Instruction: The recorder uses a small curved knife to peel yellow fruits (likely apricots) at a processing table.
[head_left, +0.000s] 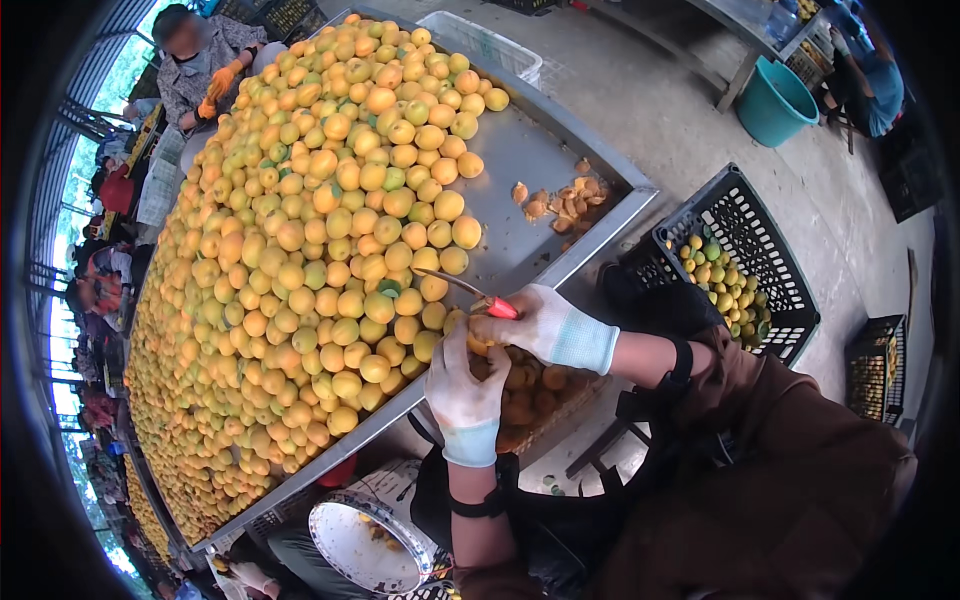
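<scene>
My right hand (551, 322), in a white knit glove with a pale blue cuff, grips a knife (501, 308) by its red handle. The thin curved blade points up and left over the fruit. Close against it, my left hand (463, 382), gloved the same way, holds an apricot (478, 346) that its fingers partly cover. Both hands are at the near rim of a metal sorting table (517, 150). Heaped yellow-orange apricots (330, 240) cover much of that table. Below the hands, a basket (559, 420) contains what look like opened apricots, partly hidden.
Apricot pits (574, 202) lie in the table's corner. A black plastic crate (787, 262) with greener fruit stands at right. A white bucket (367, 551) sits at lower left, a teal tub (776, 105) farther off. Across the table is a person (206, 67) in orange gloves.
</scene>
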